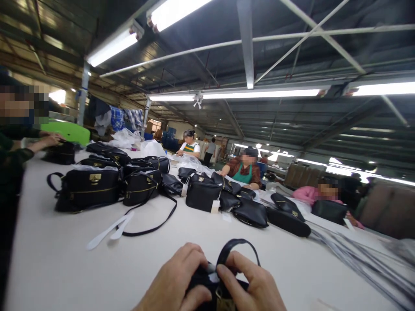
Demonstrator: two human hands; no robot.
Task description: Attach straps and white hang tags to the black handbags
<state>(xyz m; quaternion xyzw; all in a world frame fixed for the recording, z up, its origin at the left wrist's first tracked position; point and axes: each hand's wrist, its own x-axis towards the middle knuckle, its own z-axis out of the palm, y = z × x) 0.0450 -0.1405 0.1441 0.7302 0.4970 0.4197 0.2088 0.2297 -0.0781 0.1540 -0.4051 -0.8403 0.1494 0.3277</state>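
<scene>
A small black handbag (205,295) is on the white table right in front of me, with its lower part cut off by the bottom edge of the view. My left hand (175,280) is closed on the bag's left side, thumb in front and fingers at the opening. Across from it, my right hand (253,285) pinches the base of the black strap (241,242), which arches up in a loop. Something whitish (212,275) shows in the opening between my hands. Below it sits a gold-coloured metal fitting (223,298).
Finished-looking black handbags (92,183) crowd the far side of the white table (65,272). Two white strips (108,233) lie at left. Long grey strips (363,268) run along the right. Co-workers sit around the table, one handling a bag at far left.
</scene>
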